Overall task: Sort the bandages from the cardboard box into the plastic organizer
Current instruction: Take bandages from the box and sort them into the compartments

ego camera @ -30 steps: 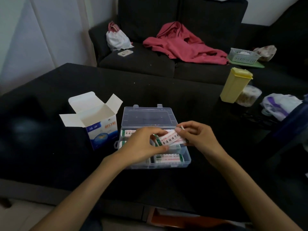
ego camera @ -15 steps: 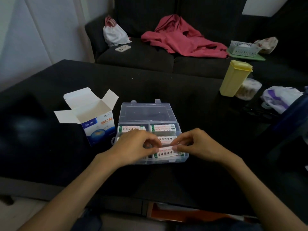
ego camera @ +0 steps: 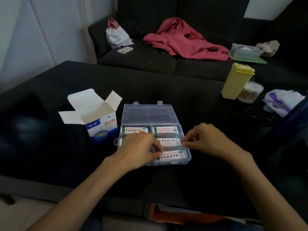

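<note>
1. We see bandages (ego camera: pixel 167 141) filling the organizer (ego camera: pixel 186 160) compartments under our hands.
2. Left hand (ego camera: pixel 139 148) pinches the nearest bandage; right hand (ego camera: pixel 204 139) curls at the rim, grip unclear.
3. The box (ego camera: pixel 100 125), left of both hands, looks empty; sorting seems nearly done.

The plastic organizer (ego camera: pixel 154 134) sat on the table (ego camera: pixel 166 90) right in front of me, its lid (ego camera: pixel 149 113) lying open behind it, and bandages (ego camera: pixel 166 130) lay in its compartments. The cardboard box (ego camera: pixel 96 120) stood just left of it with its flaps up, my left hand (ego camera: pixel 138 150) was over the organizer's left side and my right hand (ego camera: pixel 206 139) was at its right edge. Far to the right stood a tall container (ego camera: pixel 236 81) with a tub (ego camera: pixel 250 92) beside it, and behind the table was a sofa (ego camera: pixel 141 59) with a bag (ego camera: pixel 117 36), a phone (ego camera: pixel 125 50), a jacket (ego camera: pixel 185 40) and a basket (ego camera: pixel 245 51) on it.
</note>
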`<action>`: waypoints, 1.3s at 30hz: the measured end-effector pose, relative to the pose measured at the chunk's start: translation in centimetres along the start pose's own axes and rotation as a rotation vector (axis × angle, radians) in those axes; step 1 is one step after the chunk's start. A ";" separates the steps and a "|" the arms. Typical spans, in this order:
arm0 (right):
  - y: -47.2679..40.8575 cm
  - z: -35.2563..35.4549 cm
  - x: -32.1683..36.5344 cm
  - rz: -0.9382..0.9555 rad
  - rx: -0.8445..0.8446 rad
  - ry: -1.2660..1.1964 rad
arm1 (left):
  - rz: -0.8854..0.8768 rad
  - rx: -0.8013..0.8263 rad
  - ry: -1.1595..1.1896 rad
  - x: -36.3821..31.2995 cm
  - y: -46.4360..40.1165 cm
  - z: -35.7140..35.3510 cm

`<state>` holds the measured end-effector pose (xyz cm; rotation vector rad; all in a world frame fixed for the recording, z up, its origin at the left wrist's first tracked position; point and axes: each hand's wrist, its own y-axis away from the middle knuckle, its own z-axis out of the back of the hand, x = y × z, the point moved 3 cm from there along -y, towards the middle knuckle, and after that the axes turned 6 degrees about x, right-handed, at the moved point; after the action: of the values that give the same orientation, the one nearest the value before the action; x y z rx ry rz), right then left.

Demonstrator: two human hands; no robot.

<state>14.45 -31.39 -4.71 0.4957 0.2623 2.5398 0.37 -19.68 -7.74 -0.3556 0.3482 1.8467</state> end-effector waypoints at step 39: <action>-1.8 -1.0 0.3 -0.197 0.056 0.018 | -0.056 0.048 -0.031 0.7 -0.1 -0.4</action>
<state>14.62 -29.81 -5.98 0.4452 0.3719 2.3512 0.27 -19.27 -8.40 -0.3007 0.3570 1.7844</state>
